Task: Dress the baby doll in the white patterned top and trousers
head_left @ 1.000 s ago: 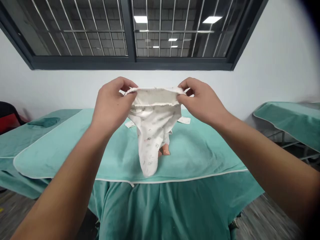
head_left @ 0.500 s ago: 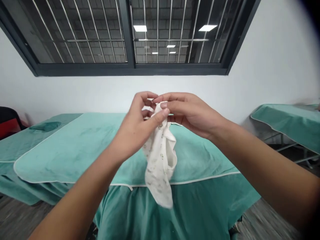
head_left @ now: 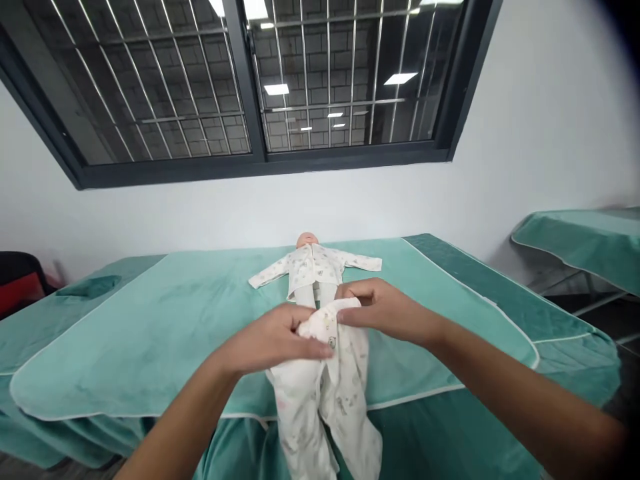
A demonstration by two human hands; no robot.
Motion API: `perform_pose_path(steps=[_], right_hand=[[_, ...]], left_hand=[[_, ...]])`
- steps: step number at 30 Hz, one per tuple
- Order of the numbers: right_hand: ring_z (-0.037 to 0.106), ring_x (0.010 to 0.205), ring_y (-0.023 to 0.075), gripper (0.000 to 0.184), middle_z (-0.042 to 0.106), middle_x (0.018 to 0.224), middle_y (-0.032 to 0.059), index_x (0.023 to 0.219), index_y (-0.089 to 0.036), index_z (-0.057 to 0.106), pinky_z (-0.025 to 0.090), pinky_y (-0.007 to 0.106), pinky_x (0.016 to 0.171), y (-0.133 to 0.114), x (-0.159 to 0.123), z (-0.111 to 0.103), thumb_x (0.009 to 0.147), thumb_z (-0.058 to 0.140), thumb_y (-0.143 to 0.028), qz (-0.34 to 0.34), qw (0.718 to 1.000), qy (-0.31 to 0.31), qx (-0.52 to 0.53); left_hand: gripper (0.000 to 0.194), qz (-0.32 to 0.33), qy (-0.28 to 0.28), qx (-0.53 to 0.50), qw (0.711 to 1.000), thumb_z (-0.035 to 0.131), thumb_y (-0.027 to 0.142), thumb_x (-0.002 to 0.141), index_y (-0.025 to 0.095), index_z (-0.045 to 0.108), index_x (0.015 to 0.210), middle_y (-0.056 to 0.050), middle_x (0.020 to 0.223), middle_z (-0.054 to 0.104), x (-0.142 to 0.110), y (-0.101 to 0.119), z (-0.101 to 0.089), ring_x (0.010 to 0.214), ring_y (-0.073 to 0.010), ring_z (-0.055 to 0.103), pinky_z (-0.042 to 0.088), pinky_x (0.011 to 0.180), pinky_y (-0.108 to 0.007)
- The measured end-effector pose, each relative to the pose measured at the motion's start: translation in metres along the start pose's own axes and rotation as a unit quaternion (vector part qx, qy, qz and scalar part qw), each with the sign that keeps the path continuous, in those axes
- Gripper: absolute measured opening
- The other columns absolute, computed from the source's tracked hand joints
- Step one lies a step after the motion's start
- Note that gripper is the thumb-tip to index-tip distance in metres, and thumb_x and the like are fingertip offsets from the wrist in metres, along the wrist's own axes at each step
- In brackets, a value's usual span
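A baby doll (head_left: 314, 263) in a white printed top lies on its back on the teal-covered table (head_left: 165, 320), head toward the wall. A pair of small white printed baby trousers (head_left: 327, 393) hangs over the table's near edge. My left hand (head_left: 273, 341) pinches the waistband from the left. My right hand (head_left: 383, 308) grips the same waistband from the right, just below the doll's legs. Both hands are closed on the cloth and nearly touch.
A folded teal cloth (head_left: 89, 286) lies at the table's far left. A red and black object (head_left: 20, 277) stands at the left edge. Another teal-covered table (head_left: 580, 243) stands to the right. A barred dark window (head_left: 250, 87) fills the wall behind.
The hands, first apart stretching the waistband at chest height, came together and dropped toward the table. The trousers now hang over the table edge and the doll is in plain view.
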State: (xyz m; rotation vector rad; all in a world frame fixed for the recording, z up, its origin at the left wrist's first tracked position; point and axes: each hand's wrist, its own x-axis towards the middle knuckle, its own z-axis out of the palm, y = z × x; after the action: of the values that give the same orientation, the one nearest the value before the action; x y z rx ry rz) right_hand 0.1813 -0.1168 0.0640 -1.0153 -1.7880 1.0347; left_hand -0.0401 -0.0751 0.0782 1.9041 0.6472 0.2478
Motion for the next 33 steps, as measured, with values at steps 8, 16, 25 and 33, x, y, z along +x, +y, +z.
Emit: perform_pose_path(steps=[8, 16, 25, 33], right_hand=[[0.059, 0.069, 0.0141, 0.029, 0.064, 0.078, -0.0007, 0.089, -0.018, 0.068, 0.047, 0.027, 0.066, 0.026, 0.009, 0.017, 0.077, 0.079, -0.042, 0.108, 0.964, -0.097, 0.224], [0.069, 0.084, 0.0206, 0.025, 0.074, 0.091, 0.0052, 0.097, -0.017, 0.074, 0.051, 0.030, 0.074, 0.052, 0.012, 0.015, 0.084, 0.073, -0.038, 0.106, 0.959, 0.014, 0.263], [0.069, 0.090, 0.0240, 0.032, 0.075, 0.096, 0.0040, 0.103, -0.021, 0.075, 0.052, 0.035, 0.080, 0.059, 0.015, 0.009, 0.075, 0.081, -0.036, 0.146, 0.962, -0.112, 0.200], [0.071, 0.095, 0.0253, 0.039, 0.076, 0.104, 0.0087, 0.109, -0.020, 0.073, 0.056, 0.038, 0.086, 0.056, 0.026, 0.006, 0.083, 0.074, -0.049, 0.129, 0.944, 0.022, 0.303]], left_hand=[[0.029, 0.036, 0.160, -0.252, 0.954, 0.069, 0.046, 0.085, 0.017, 0.070, 0.090, -0.004, 0.085, 0.069, 0.013, -0.018, 0.000, 0.077, -0.0171, 0.062, 0.047, 0.069, -0.026], [0.037, -0.013, 0.025, -0.293, 0.956, 0.068, 0.051, 0.085, 0.015, 0.065, 0.077, 0.001, 0.055, 0.058, 0.026, -0.051, 0.018, 0.036, -0.0057, 0.039, 0.034, 0.047, -0.024], [0.017, 0.035, 0.229, -0.375, 0.898, 0.069, 0.032, 0.083, 0.016, 0.071, 0.088, -0.004, 0.082, 0.072, 0.048, -0.055, 0.009, 0.075, -0.0181, 0.066, 0.049, 0.071, -0.027], [0.044, -0.007, 0.076, -0.401, 0.913, 0.069, 0.050, 0.084, 0.016, 0.073, 0.113, -0.011, 0.104, 0.076, 0.039, -0.080, 0.007, 0.097, -0.0258, 0.071, 0.053, 0.083, -0.033]])
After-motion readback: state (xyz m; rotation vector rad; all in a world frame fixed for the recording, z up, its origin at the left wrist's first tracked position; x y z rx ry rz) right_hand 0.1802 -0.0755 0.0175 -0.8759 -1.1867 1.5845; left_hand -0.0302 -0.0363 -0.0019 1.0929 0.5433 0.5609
